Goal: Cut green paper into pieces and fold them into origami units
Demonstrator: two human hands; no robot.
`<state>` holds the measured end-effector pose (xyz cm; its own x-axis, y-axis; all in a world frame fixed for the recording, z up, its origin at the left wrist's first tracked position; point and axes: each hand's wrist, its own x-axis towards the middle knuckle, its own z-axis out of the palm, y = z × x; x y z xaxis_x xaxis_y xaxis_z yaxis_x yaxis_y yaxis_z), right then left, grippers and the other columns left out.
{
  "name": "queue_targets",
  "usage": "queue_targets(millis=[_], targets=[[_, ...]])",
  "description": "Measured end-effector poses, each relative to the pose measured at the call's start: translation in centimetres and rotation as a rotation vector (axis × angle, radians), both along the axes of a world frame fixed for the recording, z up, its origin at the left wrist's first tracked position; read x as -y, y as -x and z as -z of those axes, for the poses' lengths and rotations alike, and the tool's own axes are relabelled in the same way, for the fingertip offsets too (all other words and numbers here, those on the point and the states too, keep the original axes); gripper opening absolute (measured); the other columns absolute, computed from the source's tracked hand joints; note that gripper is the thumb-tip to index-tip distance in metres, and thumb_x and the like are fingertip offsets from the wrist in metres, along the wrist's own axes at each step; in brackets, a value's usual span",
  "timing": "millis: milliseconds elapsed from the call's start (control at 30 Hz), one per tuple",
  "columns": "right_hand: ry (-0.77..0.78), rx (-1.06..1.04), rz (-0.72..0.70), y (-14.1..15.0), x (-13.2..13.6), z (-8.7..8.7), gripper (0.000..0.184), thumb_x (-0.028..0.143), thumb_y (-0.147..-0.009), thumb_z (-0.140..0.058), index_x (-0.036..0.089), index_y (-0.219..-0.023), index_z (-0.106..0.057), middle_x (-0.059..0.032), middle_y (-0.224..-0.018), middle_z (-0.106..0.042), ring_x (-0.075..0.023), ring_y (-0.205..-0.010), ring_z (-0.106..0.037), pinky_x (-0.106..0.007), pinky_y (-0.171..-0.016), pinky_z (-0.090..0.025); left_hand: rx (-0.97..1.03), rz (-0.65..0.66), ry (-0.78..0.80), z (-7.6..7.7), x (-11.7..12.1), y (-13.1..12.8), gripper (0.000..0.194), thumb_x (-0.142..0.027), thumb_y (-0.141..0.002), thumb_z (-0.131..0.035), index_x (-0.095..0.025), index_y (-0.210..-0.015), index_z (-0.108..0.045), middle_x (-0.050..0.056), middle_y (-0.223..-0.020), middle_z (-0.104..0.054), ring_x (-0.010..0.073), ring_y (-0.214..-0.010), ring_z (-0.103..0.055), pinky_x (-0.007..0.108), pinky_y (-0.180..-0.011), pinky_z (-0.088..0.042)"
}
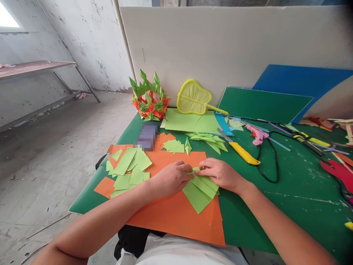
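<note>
Between my two hands is a small piece of light green paper (195, 169), mostly covered by my fingers. My left hand (171, 179) pinches its left side with the fingertips closed. On the other side, my right hand (220, 173) has thumb and fingers closed on the same piece. Just beneath them, several green paper sheets (199, 198) lie fanned out on a large orange sheet (176, 217). A folded green paper bud (188, 146) stands beyond my hands, beside a small stack of green squares (174, 146). Folded green pieces (206, 139) are piled to its right.
Loose green papers (128, 165) lie left on the green table (248, 221). Behind are an orange-green paper crown (150, 99) and a yellow fan (194, 97). A yellow utility knife (244, 152) and a pink glue gun (257, 134) with a black cord lie right.
</note>
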<state>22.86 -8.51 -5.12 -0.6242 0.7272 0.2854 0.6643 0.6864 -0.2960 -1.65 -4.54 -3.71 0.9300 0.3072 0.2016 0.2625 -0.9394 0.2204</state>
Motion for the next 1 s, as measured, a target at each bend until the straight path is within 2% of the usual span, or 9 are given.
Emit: queue_targets(millis=[300,567,800,1000], targets=[[0.027,-0.024,0.017,0.21,0.04,-0.2,0.037,0.012,-0.094,-0.038,0.024,-0.1,-0.073,-0.0072,-0.098,-0.067,-0.0195,-0.088,-0.058,-0.031,-0.075,-0.048,0.021,-0.002,0.01,-0.25,0.19,-0.13,0.027,-0.018,-0.094,-0.043,-0.018,-0.107,-0.067,0.011,-0.109,-0.063,0.0208,-0.095,-0.055,0.033,-0.086,-0.047],[-0.008,0.054,0.056,0.48,0.41,-0.03,0.038,0.011,-0.095,-0.036,0.021,-0.115,-0.067,-0.0089,-0.103,-0.067,-0.0214,-0.093,-0.058,-0.033,-0.077,-0.05,0.02,-0.02,-0.003,-0.16,0.21,-0.11,0.027,-0.019,-0.093,-0.045,-0.019,-0.108,-0.067,0.01,-0.113,-0.062,0.0205,-0.093,-0.056,0.033,-0.085,-0.047],[-0.012,0.054,0.116,-0.37,0.16,-0.33,0.037,0.009,-0.093,-0.039,0.021,-0.103,-0.072,-0.0082,-0.093,-0.067,-0.0209,-0.088,-0.059,-0.032,-0.072,-0.049,0.016,-0.013,0.0,0.04,0.13,-0.04,0.03,-0.018,-0.094,-0.042,-0.019,-0.112,-0.066,0.011,-0.114,-0.062,0.0209,-0.095,-0.057,0.035,-0.086,-0.047],[0.02,-0.043,0.167,0.06,0.34,-0.49,0.036,0.007,-0.089,-0.04,0.021,-0.104,-0.069,-0.0072,-0.096,-0.067,-0.0212,-0.092,-0.059,-0.033,-0.076,-0.05,0.016,-0.017,0.038,-0.16,0.16,0.01,0.027,-0.018,-0.092,-0.046,-0.018,-0.113,-0.063,0.009,-0.115,-0.063,0.0215,-0.098,-0.057,0.035,-0.088,-0.047]])
